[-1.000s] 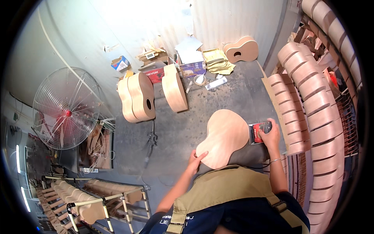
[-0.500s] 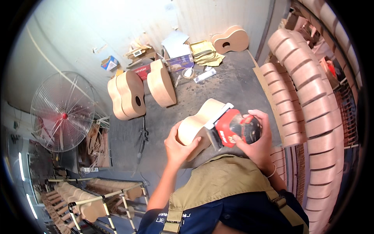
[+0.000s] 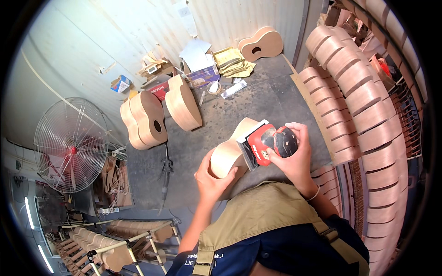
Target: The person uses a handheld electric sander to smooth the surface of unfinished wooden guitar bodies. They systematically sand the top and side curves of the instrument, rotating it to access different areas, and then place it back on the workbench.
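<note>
Near the front of the dark workbench, a small pale wooden guitar body (image 3: 225, 158) is tilted on its edge. My left hand (image 3: 212, 180) grips its near rounded end, thumb on the side wall and fingers on the far side. My right hand (image 3: 297, 158) is wrapped round a red and black power sander (image 3: 267, 143), thumb on the red housing. The sander's flat pad lies along the right side of the guitar body and appears to touch it. The pad's working face is hidden from view.
Pale guitar bodies (image 3: 183, 103) stand at the bench's left, near a black air hose (image 3: 166, 172). Boxes, yellow sandpaper sheets (image 3: 232, 62) and another guitar body (image 3: 261, 44) line the back. Stacked bodies (image 3: 363, 103) rise at right. A caged fan (image 3: 71, 145) and a rack (image 3: 108, 250) are at left.
The whole view has shifted slightly, most things moving left in it. The sander has turned a little, its pad now lying more evenly along the guitar body's side. Both hands keep their grips.
</note>
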Demonstrator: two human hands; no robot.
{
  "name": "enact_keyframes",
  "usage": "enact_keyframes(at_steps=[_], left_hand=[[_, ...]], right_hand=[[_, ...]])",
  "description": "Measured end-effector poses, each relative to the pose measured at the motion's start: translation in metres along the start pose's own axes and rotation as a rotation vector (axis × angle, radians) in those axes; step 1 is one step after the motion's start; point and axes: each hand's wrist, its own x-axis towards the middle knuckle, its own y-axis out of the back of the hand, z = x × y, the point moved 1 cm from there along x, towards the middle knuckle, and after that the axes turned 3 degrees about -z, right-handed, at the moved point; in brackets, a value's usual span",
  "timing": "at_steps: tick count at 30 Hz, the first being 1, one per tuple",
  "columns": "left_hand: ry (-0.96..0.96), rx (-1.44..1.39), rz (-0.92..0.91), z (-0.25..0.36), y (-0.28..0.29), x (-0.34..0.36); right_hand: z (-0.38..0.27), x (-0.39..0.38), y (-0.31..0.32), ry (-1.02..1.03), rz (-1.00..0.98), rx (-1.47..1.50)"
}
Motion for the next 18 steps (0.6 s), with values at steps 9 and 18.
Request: enact_keyframes(at_steps=[9, 18], left_hand=[[0.033, -0.035, -0.067, -0.007, 0.026, -0.006], [0.137, 0.016, -0.174, -0.048, 0.097, -0.030]], right_hand=[[0.040, 0.010, -0.009, 0.023, 0.077, -0.146], [0.089, 0.032, -0.010, -0.402, -0.038, 0.207]])
